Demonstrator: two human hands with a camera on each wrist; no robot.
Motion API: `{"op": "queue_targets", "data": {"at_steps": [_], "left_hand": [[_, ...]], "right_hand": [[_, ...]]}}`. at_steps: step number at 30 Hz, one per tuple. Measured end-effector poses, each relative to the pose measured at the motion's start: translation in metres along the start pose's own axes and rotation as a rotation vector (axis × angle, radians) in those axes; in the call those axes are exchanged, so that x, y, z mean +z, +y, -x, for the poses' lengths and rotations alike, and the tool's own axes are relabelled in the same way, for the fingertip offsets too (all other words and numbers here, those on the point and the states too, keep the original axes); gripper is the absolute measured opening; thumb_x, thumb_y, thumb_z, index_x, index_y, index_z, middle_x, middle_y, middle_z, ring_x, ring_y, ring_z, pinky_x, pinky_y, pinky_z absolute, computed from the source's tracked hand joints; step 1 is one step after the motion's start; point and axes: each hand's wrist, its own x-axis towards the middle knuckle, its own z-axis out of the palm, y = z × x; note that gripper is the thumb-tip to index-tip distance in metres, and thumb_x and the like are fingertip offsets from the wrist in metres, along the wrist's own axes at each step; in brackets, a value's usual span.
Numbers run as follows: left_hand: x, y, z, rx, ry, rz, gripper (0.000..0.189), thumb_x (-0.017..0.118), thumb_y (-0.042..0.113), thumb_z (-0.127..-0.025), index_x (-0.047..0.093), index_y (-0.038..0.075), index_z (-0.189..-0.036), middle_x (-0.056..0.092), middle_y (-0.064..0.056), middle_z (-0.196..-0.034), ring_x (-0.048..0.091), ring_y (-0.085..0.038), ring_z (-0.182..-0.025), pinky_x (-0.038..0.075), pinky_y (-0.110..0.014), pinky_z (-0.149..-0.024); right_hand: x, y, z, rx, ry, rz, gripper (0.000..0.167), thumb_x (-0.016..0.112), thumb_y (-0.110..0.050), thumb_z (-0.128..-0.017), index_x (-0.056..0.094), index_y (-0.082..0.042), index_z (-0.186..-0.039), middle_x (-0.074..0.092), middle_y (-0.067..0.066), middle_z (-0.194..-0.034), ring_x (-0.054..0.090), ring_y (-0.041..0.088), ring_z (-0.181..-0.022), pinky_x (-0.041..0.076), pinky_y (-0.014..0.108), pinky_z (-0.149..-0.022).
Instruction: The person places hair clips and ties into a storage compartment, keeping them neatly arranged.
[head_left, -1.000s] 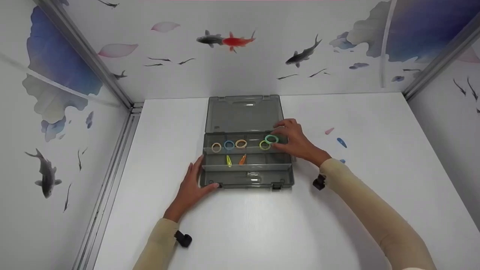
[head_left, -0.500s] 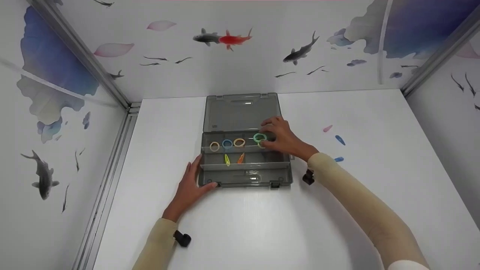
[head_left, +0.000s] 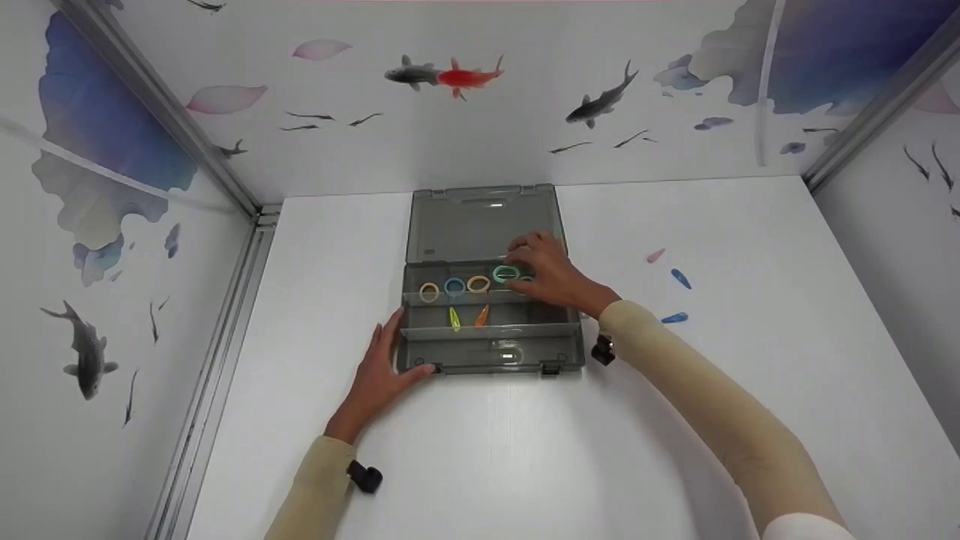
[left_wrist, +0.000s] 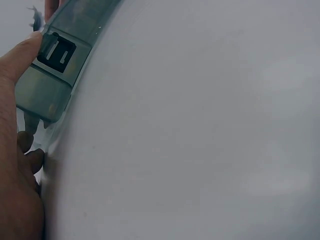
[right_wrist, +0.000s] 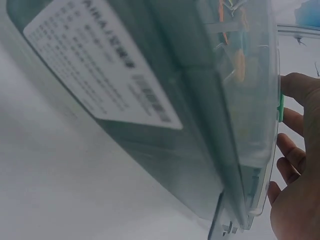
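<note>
A grey see-through storage box (head_left: 450,352) stands with its lid (head_left: 480,225) laid back. Its front left corner is held by my left hand (head_left: 379,379), thumb at the front latch and fingers along the side. My right hand (head_left: 551,274) pinches a green hair tie (head_left: 495,273) over the back compartment. Left of it in that row are a peach hair tie (head_left: 469,284), a blue one and a tan one; a yellow-green one is mostly hidden behind my fingers. The middle compartment has a yellow hair clip (head_left: 454,319) and an orange hair clip (head_left: 481,316).
On the white table (head_left: 480,450), right of the box, lie a pink hair clip (head_left: 656,256) and two blue hair clips (head_left: 681,279). White walls with painted fish surround the table. The right wrist view shows a printed label (right_wrist: 100,65) on the box.
My right hand has moved left with the green hair tie, past the yellow-green one and close to the peach one. The left hand stays at the box corner.
</note>
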Motion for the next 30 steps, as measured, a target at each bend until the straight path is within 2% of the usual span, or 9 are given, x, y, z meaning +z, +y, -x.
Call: {"op": "queue_targets", "data": {"at_steps": [5, 14, 20, 30], "left_hand": [[0.0003, 0.0002, -0.0001, 0.009, 0.005, -0.015, 0.115, 0.087, 0.064, -0.089, 0.019, 0.036, -0.177, 0.018, -0.014, -0.184, 0.007, -0.045, -0.169, 0.018, -0.083, -0.123], [-0.0012, 0.0056, 0.0016, 0.015, 0.002, -0.013, 0.115, 0.086, 0.064, -0.09, 0.019, 0.033, -0.178, 0.02, -0.013, -0.183, 0.008, -0.044, -0.169, 0.019, -0.078, -0.127], [-0.0003, 0.0027, 0.0004, 0.011, 0.0, -0.016, 0.114, 0.086, 0.063, -0.09, 0.02, 0.033, -0.178, 0.019, -0.013, -0.184, 0.008, -0.046, -0.169, 0.02, -0.079, -0.126], [0.0, 0.0011, -0.001, 0.016, 0.006, -0.01, 0.115, 0.086, 0.066, -0.088, 0.02, 0.037, -0.177, 0.019, -0.013, -0.183, 0.007, -0.044, -0.169, 0.019, -0.08, -0.125]], "right_hand": [[0.0036, 0.0009, -0.003, 0.01, 0.002, 0.0, 0.033, 0.085, -0.024, -0.1, 0.079, -0.001, -0.124, 0.063, 0.02, -0.142, 0.049, 0.041, -0.134, 0.035, 0.065, -0.115], [0.0079, 0.0035, -0.0056, 0.021, 0.014, -0.033, 0.034, 0.086, -0.022, -0.098, 0.078, 0.001, -0.122, 0.063, 0.022, -0.142, 0.049, 0.043, -0.133, 0.035, 0.067, -0.114], [0.008, 0.0044, -0.0064, 0.051, -0.015, -0.036, 0.034, 0.086, -0.024, -0.099, 0.079, -0.002, -0.124, 0.062, 0.019, -0.144, 0.047, 0.04, -0.136, 0.033, 0.064, -0.115], [0.003, 0.0067, -0.005, 0.054, -0.037, -0.072, 0.042, 0.087, -0.029, -0.098, 0.077, -0.001, -0.128, 0.061, 0.021, -0.143, 0.047, 0.041, -0.138, 0.033, 0.063, -0.117]]}}
